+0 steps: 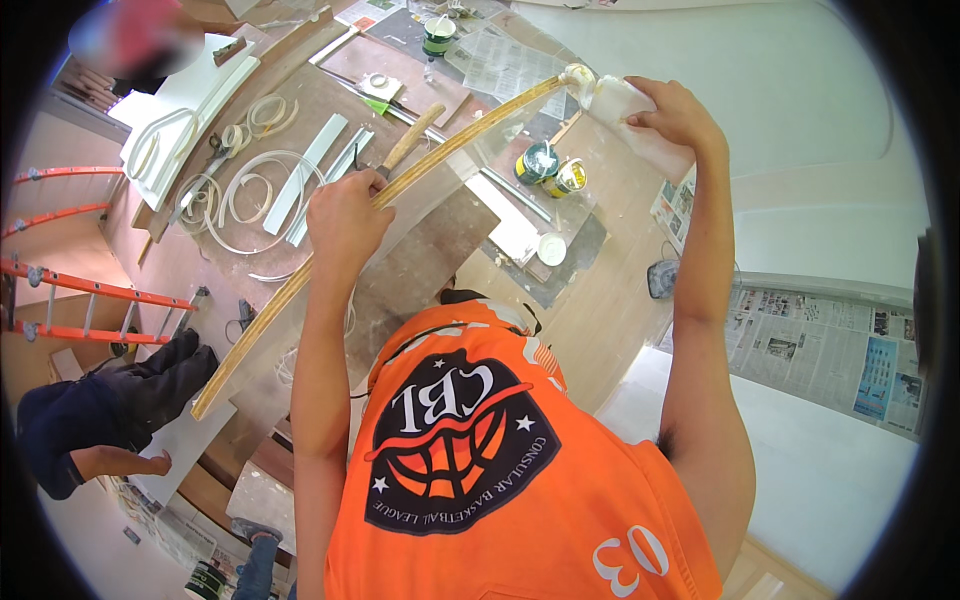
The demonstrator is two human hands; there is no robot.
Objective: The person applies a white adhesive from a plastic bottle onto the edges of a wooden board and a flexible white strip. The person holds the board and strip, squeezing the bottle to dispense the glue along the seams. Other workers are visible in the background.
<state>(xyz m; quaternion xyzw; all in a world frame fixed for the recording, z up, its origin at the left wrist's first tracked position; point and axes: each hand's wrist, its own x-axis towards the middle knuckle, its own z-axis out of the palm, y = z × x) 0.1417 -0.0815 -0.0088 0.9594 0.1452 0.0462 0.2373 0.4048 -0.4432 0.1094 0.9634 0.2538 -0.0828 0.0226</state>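
Note:
My left hand (350,205) is closed on the long board (265,325), which has a plywood-coloured edge and a pale face and stretches diagonally across the view. Just beyond those fingers is a wooden handle (415,135). My right hand (665,115) grips a white sheet or pad (660,150) at the board's upper right end, beside a crumpled white lump (580,82). Below that end, two open tubs (537,163) stand on the work table (460,230) with long strips and a round white lid (551,249). My orange vest fills the lower middle.
Coiled white strips (260,200) and pale green strips (310,170) lie left of the board. Orange ladders (110,300) are at left. A co-worker (100,420) in dark clothes is at lower left; another person (130,50) is at upper left. Newspaper (820,350) covers a surface at right.

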